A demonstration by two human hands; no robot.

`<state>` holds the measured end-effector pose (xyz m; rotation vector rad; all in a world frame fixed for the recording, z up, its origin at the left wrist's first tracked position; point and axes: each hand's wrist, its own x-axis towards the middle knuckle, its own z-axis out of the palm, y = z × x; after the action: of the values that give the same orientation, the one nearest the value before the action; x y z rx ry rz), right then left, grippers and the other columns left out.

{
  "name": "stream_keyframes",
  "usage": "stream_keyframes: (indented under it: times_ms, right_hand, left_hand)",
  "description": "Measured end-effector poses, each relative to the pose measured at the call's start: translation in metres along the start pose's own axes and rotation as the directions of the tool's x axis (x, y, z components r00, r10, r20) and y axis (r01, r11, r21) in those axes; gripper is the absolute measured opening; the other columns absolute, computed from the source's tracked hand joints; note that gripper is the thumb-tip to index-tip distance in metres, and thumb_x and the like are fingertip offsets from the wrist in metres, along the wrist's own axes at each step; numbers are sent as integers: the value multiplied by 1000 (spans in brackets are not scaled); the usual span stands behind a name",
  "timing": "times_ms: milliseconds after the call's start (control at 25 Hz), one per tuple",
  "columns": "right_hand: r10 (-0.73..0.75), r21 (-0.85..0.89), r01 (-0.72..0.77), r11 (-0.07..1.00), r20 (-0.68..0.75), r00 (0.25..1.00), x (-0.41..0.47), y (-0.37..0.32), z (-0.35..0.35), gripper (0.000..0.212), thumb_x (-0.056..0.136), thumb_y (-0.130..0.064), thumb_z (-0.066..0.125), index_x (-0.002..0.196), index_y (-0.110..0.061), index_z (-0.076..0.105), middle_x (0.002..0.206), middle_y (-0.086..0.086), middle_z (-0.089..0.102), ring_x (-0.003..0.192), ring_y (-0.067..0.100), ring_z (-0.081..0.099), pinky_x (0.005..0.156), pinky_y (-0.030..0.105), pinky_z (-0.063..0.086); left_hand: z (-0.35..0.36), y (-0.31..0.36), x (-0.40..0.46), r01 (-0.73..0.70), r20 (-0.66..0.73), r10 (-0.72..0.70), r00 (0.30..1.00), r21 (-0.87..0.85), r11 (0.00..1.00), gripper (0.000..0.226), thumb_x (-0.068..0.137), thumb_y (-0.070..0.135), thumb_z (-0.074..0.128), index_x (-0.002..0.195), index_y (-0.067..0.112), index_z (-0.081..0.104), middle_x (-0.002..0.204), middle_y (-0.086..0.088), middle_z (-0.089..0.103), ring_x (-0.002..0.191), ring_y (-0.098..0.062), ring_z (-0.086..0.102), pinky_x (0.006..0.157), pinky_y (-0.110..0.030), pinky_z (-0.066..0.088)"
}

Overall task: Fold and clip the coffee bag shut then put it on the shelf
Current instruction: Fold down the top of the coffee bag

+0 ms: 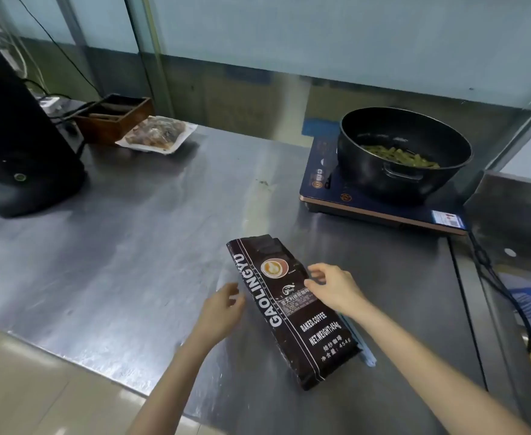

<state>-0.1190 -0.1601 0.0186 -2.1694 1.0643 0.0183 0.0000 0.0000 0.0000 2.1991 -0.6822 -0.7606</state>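
A dark brown coffee bag [292, 312] with white lettering lies flat on the steel table [132, 262], its top end pointing away from me and looking folded over. My left hand [223, 309] hovers just left of the bag, fingers loosely curled, holding nothing. My right hand [333, 288] rests at the bag's right edge, fingertips touching it. A pale blue sealing clip [360, 343] lies on the table under my right forearm, along the bag's right side, partly hidden.
A black pot [402, 155] with green vegetables sits on an induction cooker [380, 208] at the back right. A black appliance [22, 146], a wooden box [113, 117] and a packed food tray [157, 136] stand at the back left. No shelf is in view.
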Motion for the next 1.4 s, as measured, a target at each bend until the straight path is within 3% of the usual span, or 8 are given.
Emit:
stream_keyframes:
  times_ms: [120, 280, 400, 560, 760, 1040, 1240, 1400]
  right_hand:
    - [28, 37, -28, 999, 0, 1000, 3, 5, 5, 38, 83, -20, 56, 120, -8, 54, 122, 10, 63, 113, 22, 56, 102, 31, 40]
    - [49, 69, -49, 996, 6, 999, 5, 9, 10, 36, 83, -16, 57, 118, -7, 56, 122, 10, 63, 112, 22, 57, 101, 30, 40]
    - [47, 73, -46, 996, -9, 999, 6, 10, 10, 35, 82, -14, 57, 117, -8, 57, 121, 10, 63, 111, 22, 57, 99, 29, 40]
    - [42, 71, -40, 997, -25, 999, 4, 10, 9, 34, 83, -14, 57, 117, -9, 57, 119, 11, 63, 110, 22, 56, 98, 31, 42]
    - [76, 76, -69, 995, -99, 992, 1, 19, 4, 38, 82, -17, 59, 120, -12, 54, 113, 12, 61, 103, 24, 57, 94, 32, 44]
    - [136, 250, -70, 966, -258, 957, -14, 37, -18, 26, 78, -17, 67, 102, -9, 63, 65, -12, 54, 75, 13, 55, 75, 23, 41]
    - [193, 487, 7, 873, -360, 913, -19, 40, -34, 20, 78, -13, 66, 96, -12, 59, 79, -4, 59, 80, 17, 58, 77, 30, 48]
    - [194, 488, 52, 871, -441, 876, -20, 34, -42, 39, 79, -16, 65, 116, -9, 55, 89, 4, 58, 82, 18, 57, 82, 35, 50]
  left_hand:
    - [7, -6, 2, 48, 86, -34, 996, -163, 986, 36, 91, 23, 42, 123, 8, 48, 122, -10, 60, 104, -23, 60, 90, -35, 50]
    - [13, -2, 0, 48, 185, 9, 983, -302, 952, 17, 91, 22, 43, 105, 20, 54, 99, -1, 62, 85, -11, 59, 65, -14, 49]
    - [14, 1, 0, 40, 170, 16, 985, -322, 946, 19, 90, 20, 45, 106, 15, 54, 98, -3, 62, 84, -10, 59, 73, -20, 48]
    - [14, 6, 0, 25, 172, 39, 984, -357, 934, 15, 90, 18, 45, 102, 16, 54, 95, 0, 62, 79, -5, 59, 67, -14, 48]
    - [17, 14, 3, -19, 136, 77, 988, -387, 922, 17, 90, 14, 45, 102, 19, 56, 101, -2, 65, 92, -17, 61, 77, -25, 49]
    - [32, 43, 11, -159, 39, 191, 981, -408, 899, 29, 88, 4, 43, 113, 13, 57, 105, -8, 66, 93, -21, 63, 87, -39, 53]
    - [41, 62, 15, -266, 1, 294, 956, -424, 866, 28, 87, 6, 47, 100, 26, 61, 91, 5, 69, 72, 4, 64, 69, -15, 54]
    - [45, 73, 15, -320, -22, 347, 938, -442, 838, 18, 88, 12, 49, 87, 26, 62, 87, 0, 69, 73, 1, 64, 69, -17, 53]
